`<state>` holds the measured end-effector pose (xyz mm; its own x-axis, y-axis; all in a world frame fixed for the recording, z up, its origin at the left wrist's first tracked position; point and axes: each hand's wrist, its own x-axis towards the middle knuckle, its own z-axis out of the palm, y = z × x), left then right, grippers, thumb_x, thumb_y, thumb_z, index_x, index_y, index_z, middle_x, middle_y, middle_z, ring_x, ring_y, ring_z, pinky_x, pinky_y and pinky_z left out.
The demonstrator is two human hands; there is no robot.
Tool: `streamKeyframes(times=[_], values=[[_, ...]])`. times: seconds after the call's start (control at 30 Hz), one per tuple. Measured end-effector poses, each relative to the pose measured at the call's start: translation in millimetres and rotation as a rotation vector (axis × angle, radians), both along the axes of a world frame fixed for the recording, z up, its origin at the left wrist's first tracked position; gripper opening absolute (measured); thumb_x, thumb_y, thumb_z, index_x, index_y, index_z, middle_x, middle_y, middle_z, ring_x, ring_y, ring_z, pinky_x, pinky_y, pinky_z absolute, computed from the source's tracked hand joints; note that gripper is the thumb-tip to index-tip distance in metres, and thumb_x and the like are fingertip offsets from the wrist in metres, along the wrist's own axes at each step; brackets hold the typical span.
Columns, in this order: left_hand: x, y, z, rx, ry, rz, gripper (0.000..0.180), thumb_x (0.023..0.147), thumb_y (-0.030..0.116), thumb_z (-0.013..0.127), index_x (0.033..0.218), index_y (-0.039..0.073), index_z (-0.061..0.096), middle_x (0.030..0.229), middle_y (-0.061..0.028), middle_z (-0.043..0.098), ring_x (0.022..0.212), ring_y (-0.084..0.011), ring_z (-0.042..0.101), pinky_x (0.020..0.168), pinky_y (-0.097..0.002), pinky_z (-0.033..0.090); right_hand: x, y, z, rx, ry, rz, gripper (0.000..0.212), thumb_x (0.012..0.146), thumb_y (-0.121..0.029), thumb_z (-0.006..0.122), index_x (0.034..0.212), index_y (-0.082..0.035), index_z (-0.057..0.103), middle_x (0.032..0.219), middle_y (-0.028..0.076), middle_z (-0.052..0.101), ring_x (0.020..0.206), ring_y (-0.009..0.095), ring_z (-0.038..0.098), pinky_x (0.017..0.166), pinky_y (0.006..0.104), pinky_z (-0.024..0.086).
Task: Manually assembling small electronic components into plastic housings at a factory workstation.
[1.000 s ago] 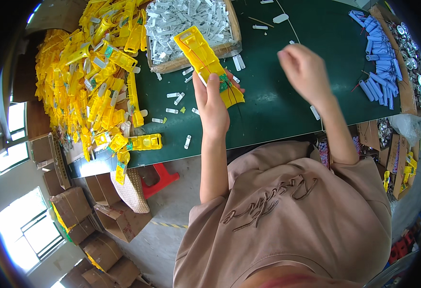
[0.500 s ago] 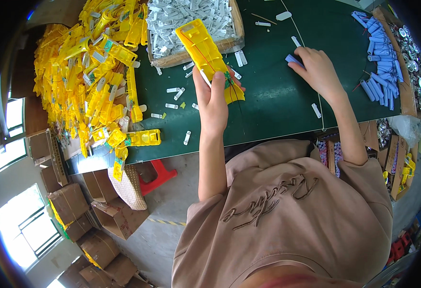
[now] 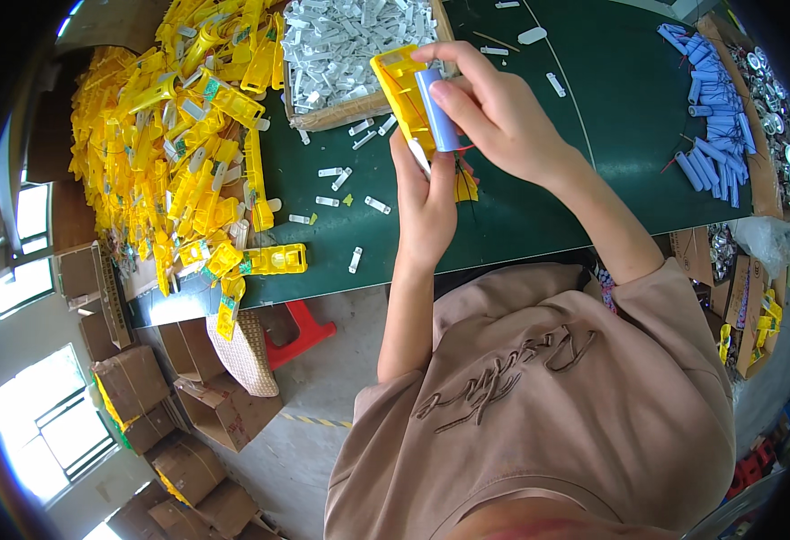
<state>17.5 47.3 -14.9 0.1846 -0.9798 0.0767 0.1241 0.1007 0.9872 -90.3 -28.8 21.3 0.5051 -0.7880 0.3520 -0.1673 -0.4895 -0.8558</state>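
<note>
My left hand is closed around the lower part of a yellow plastic housing, which is tilted above the green table. Its open inner side faces up, and thin dark wires hang from its lower end. In my right hand is a blue cylindrical battery cell, pinched between thumb and fingers. The cell lies lengthwise over the housing, covering part of its inside. A short red wire shows at the cell's lower end. My left thumb reaches up to that same end.
Yellow housings with green boards are heaped at the left. Behind my hands stands a cardboard box of small white parts. Loose white pieces dot the green table. Blue cells lie at the right, beside a box of round metallic parts.
My right hand has moved left from the table with the blue cell, bringing it onto the housing. My left hand and the housing have shifted slightly right.
</note>
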Motion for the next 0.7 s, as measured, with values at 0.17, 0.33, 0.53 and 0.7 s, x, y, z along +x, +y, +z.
streamKeyframes(times=[0.17,0.33,0.53,0.7], values=[[-2,0,-4,-0.055,-0.084,0.046,0.023,0.09,0.008,0.035,0.112,0.002,0.032,0.093,-0.0076,0.048,0.07,-0.0111,0.054,0.061,-0.0244,0.048,18,-5,-24,-0.47,0.031,-0.162,0.02,0.088,-0.017,0.047,0.103,-0.004,0.045,0.065,0.011,0.059,0.055,0.024,0.057,0.05,0.0309,0.044],[-4,2,-6,0.005,-0.098,0.049,0.022,0.09,0.008,0.035,0.111,0.002,0.033,0.09,-0.0061,0.048,0.071,-0.0091,0.052,0.06,-0.0225,0.046,22,-8,-25,-0.523,0.066,-0.182,0.017,0.087,-0.016,0.05,0.098,-0.004,0.045,0.064,0.009,0.058,0.055,0.024,0.057,0.051,0.0332,0.044],[-3,0,-2,0.053,-0.146,0.04,0.03,0.089,0.008,0.036,0.117,0.0,0.028,0.094,-0.0088,0.046,0.08,-0.0102,0.047,0.068,-0.0258,0.043,29,-9,-38,-0.53,0.09,-0.249,0.018,0.086,-0.017,0.051,0.094,-0.003,0.044,0.062,0.01,0.057,0.053,0.023,0.057,0.05,0.0324,0.044],[-1,-2,-5,0.043,-0.115,0.03,0.028,0.09,0.009,0.036,0.115,0.0,0.03,0.092,-0.0082,0.047,0.076,-0.0098,0.049,0.065,-0.0252,0.043,29,-10,-39,-0.577,0.094,-0.297,0.016,0.086,-0.017,0.052,0.088,-0.004,0.043,0.059,0.01,0.056,0.052,0.022,0.056,0.048,0.0309,0.043]])
